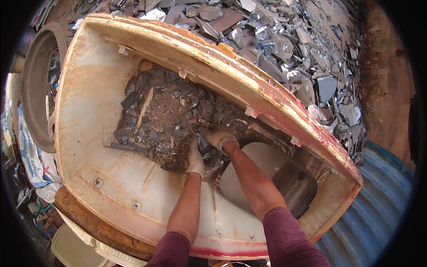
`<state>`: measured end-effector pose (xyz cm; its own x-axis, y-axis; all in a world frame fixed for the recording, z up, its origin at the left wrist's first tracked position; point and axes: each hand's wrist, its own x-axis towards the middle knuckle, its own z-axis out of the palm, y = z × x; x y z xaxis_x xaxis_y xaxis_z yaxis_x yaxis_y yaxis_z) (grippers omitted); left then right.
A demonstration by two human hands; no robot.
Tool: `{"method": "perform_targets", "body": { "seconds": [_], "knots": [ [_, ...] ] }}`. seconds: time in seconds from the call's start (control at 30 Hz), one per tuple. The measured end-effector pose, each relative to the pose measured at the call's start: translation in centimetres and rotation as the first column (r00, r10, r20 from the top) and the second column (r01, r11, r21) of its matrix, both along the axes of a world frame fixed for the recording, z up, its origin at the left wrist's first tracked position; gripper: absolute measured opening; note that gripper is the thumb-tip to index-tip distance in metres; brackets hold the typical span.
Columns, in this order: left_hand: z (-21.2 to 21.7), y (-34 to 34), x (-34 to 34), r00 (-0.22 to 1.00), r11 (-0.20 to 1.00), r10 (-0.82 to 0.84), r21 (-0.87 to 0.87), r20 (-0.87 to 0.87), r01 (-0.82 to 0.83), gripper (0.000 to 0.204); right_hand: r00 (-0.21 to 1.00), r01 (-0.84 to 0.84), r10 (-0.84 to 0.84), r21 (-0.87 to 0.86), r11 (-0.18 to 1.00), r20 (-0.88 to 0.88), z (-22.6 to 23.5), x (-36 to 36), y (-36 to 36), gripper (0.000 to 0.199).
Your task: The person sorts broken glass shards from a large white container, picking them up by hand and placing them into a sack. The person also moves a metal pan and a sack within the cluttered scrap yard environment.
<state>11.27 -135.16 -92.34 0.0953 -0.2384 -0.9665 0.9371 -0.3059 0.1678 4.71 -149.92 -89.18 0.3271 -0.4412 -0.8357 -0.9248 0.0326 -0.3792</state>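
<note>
Both my hands wear dirty, pale work gloves and reach into a pile of broken dark glass shards (129,100) mixed with dirt. The pile lies inside a large, worn cream-coloured tub (89,111) with a rusty rim. My left hand (195,158) points into the shards, its fingertips lost among them. Just beside it, my right hand (218,135) has its fingers curled down at the pile; what they hold is hidden. A small bluish shard (203,141) shows between the hands. Under my right forearm sits a grey, rounded basin (242,173) inside the tub.
A wide heap of glass pieces (284,46) covers the ground beyond the tub. To the right lies blue corrugated sheeting (369,209). A round brown tub (33,89) and a white-and-blue sack (30,147) are at the left. A cream container (73,247) stands lower left.
</note>
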Motion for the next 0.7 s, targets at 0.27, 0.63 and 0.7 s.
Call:
{"method": "perform_targets", "body": {
  "seconds": [0.27, 0.63, 0.7],
  "knots": [
    [4.3, -2.9, -3.5, 0.985, 0.98, -0.021, -0.199, -0.169, -0.013, 0.047, 0.85, 0.367, -0.475, 0.392, 0.844, 0.226, -0.6, -5.7, -0.6, 0.054],
    [8.6, 2.4, -19.7, 0.895, 0.855, -0.445, -0.296, 0.0, 0.425, 0.041, 0.876, 0.319, -0.398, 0.291, 0.902, 0.272, 5.8, -27.6, 5.3, 0.043],
    [9.6, 2.3, -22.4, 0.819, 0.778, -0.574, -0.295, 0.023, 0.554, 0.046, 0.866, 0.376, -0.436, 0.254, 0.891, 0.247, 6.1, -31.4, 6.2, 0.04]
  ]
}}
